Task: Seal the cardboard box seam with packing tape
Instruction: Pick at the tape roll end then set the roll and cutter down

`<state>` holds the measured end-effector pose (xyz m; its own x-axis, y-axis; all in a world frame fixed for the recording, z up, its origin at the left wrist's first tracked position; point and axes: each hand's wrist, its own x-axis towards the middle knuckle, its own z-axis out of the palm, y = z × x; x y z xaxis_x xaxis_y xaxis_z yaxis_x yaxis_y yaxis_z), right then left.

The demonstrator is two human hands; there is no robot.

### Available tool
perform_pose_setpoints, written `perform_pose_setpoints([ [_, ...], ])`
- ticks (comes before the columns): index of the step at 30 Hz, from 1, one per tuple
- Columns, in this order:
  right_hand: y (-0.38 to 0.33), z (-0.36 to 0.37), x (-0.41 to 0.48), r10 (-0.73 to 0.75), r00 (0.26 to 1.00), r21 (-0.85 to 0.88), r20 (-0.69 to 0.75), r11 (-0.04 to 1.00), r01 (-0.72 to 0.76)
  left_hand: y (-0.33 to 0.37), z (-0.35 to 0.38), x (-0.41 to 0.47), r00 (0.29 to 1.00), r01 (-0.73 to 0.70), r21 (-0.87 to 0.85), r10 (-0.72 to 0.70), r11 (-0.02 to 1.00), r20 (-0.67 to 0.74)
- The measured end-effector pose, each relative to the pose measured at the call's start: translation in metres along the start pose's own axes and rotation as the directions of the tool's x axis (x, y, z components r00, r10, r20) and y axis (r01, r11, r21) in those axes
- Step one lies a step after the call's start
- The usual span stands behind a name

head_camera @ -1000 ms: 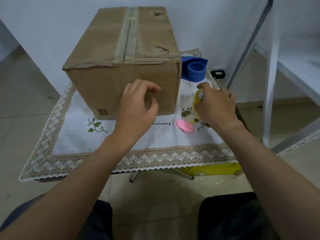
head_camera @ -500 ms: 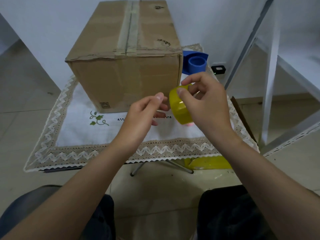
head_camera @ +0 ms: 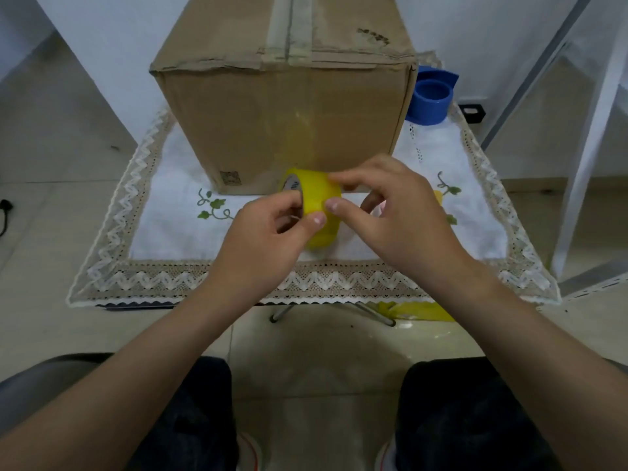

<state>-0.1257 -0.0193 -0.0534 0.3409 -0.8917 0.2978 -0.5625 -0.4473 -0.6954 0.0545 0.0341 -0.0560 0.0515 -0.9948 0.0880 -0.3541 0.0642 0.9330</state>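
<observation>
A brown cardboard box (head_camera: 282, 107) stands on the white cloth, its top seam (head_camera: 290, 27) covered by an older strip of pale tape. In front of it, above the cloth, both hands hold a yellow roll of packing tape (head_camera: 317, 205). My left hand (head_camera: 268, 232) grips the roll's left side, its thumb on the roll's outer face. My right hand (head_camera: 397, 212) holds the right side, with fingertips pressed on the outer face. No loose tape end shows.
The box sits on a small table under a lace-edged white cloth (head_camera: 170, 266). A blue tape dispenser (head_camera: 430, 100) stands behind the box at its right. White metal shelving legs (head_camera: 584, 158) rise to the right. My knees are below the table edge.
My right hand picked the yellow roll up from the cloth to the right and carried it to the middle. My left hand left the box front and took hold of the roll.
</observation>
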Motion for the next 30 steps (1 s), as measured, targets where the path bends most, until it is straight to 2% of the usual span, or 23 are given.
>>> perform_pose_setpoints([
  [7, 0.000, 0.007, 0.003, -0.030, 0.999, 0.004, -0.020, 1.000, 0.030, -0.010, -0.004, -0.001, 1.000, 0.003, 0.077, -0.002, 0.997, -0.010],
  [12, 0.002, 0.008, 0.000, -0.140, 0.990, -0.033, 0.035, 0.989, 0.141, -0.009, -0.003, -0.002, 0.999, -0.037, 0.148, 0.038, 0.988, -0.004],
  [17, 0.001, 0.005, -0.001, -0.188, 0.982, -0.005, -0.003, 0.982, 0.188, -0.007, -0.002, -0.003, 0.999, -0.038, 0.193, 0.033, 0.980, 0.026],
  [23, -0.006, 0.001, -0.002, -0.076, 0.995, 0.077, 0.071, 0.995, 0.071, -0.006, 0.002, -0.004, 0.992, -0.119, 0.351, 0.101, 0.929, 0.070],
  [30, -0.007, -0.004, -0.002, -0.076, 0.992, 0.115, 0.103, 0.991, 0.064, -0.004, 0.004, -0.003, 0.990, -0.140, 0.385, 0.122, 0.912, 0.071],
])
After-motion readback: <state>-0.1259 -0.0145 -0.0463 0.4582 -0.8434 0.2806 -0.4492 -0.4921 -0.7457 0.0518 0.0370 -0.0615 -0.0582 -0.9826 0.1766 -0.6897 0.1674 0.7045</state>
